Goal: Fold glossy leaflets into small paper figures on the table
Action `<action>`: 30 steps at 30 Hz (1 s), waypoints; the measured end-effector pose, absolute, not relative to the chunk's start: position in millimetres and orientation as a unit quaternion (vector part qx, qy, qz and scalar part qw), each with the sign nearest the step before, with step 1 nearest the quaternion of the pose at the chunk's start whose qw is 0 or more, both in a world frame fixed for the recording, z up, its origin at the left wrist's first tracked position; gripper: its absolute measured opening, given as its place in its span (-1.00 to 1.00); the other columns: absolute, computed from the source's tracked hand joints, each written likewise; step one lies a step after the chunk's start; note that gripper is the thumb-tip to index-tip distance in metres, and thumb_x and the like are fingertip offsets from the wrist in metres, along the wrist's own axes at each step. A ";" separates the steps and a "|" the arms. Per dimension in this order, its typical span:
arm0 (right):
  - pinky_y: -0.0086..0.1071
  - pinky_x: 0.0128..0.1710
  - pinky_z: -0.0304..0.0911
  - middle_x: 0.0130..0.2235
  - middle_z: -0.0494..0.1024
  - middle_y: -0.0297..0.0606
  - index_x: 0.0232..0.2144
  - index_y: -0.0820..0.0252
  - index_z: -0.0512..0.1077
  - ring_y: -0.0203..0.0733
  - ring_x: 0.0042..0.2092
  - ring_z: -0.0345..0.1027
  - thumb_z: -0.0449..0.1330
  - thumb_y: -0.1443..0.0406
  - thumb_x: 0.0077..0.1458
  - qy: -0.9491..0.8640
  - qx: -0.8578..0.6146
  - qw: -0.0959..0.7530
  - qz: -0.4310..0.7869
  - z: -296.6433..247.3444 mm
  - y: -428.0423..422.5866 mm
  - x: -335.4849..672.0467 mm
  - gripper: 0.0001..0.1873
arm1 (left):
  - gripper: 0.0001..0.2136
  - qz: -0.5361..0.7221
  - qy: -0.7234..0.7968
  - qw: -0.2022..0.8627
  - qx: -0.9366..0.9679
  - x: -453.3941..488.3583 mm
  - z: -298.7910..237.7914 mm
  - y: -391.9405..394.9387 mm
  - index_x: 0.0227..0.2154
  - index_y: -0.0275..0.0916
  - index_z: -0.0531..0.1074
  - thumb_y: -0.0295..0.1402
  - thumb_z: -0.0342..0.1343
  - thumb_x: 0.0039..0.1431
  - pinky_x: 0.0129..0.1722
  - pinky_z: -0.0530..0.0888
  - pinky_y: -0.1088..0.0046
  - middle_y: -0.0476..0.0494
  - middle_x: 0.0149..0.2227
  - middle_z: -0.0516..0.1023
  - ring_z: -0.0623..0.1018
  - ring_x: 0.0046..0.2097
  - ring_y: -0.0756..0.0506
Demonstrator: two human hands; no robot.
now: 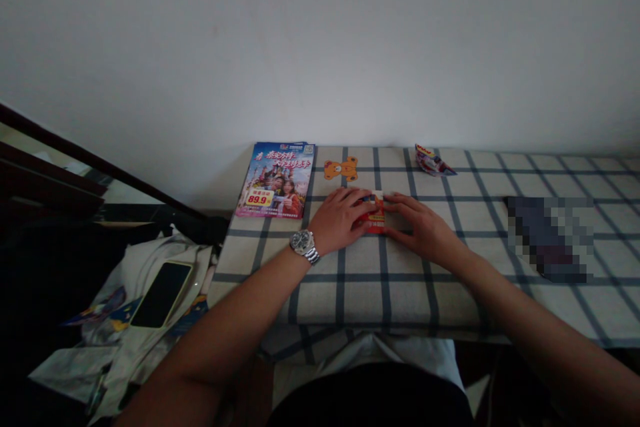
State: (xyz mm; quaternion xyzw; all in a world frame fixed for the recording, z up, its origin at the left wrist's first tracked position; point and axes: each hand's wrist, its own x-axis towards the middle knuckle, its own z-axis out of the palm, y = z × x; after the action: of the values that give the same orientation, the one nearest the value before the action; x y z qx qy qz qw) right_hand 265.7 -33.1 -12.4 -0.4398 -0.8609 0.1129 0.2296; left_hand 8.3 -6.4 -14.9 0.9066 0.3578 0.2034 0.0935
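Note:
A small red printed card or packet point(376, 220) with yellow and white markings lies on the checked tablecloth in front of me. My left hand point(343, 220), with a metal watch point(304, 245) at its wrist, covers the left part of it, fingers bent over it. From the other side my right hand point(413, 223) holds the right edge, fingers at the top corner and thumb at the bottom one. Just beyond my left hand is a flat brown teddy bear cutout point(341, 169). The left part of the red piece is hidden under my fingers.
A stack of colourful flyers point(275, 180) lies at the table's left end. Near the wall sits a crumpled wrapper point(431, 161). A dark, pixelated item point(545, 240) lies to the right. Below left, a phone point(163, 293) rests on pale cloth. Checked cloth point(320, 293) covers the table.

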 end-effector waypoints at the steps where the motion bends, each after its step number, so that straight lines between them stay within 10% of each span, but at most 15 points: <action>1: 0.07 0.31 0.36 0.25 0.52 -0.04 0.18 0.10 0.45 0.12 0.29 0.40 0.24 0.13 0.34 -0.858 -0.445 0.232 0.108 -11.9 -31.9 265.2 -0.58 | -0.63 0.204 0.359 0.093 0.906 8.3 -14.7 -6.5 0.22 -0.03 0.46 -0.26 0.14 0.39 0.36 0.31 -0.02 -0.10 0.35 0.38 0.36 0.32 -0.26; 13: 0.02 0.03 0.35 0.15 0.55 -0.05 0.18 0.11 0.52 0.14 0.09 0.42 -0.02 0.19 0.48 -0.852 -0.500 0.154 -0.027 -11.0 -12.7 253.3 -0.58 | -0.62 0.196 0.362 0.089 0.907 8.2 -12.8 -6.8 0.22 -0.03 0.47 -0.26 0.14 0.39 0.35 0.32 -0.01 -0.13 0.34 0.38 0.37 0.30 -0.26; 30: 0.03 0.13 0.32 0.09 0.57 -0.09 0.09 0.10 0.54 0.09 0.09 0.40 -0.07 0.21 0.50 -0.831 -0.503 0.236 0.018 -23.6 -5.3 251.6 -0.59 | -0.45 0.185 0.375 0.102 0.903 6.5 -14.5 -8.2 0.38 -0.17 0.27 -0.21 0.14 0.39 0.41 0.23 -0.01 -0.19 0.38 0.36 0.34 0.35 -0.28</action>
State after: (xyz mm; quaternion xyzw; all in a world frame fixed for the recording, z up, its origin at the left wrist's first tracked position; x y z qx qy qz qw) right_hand 251.6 -5.3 -23.6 -0.5035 -0.8309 0.0182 0.2362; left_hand 6.5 -8.2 -14.5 0.9027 0.3746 0.1851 0.1022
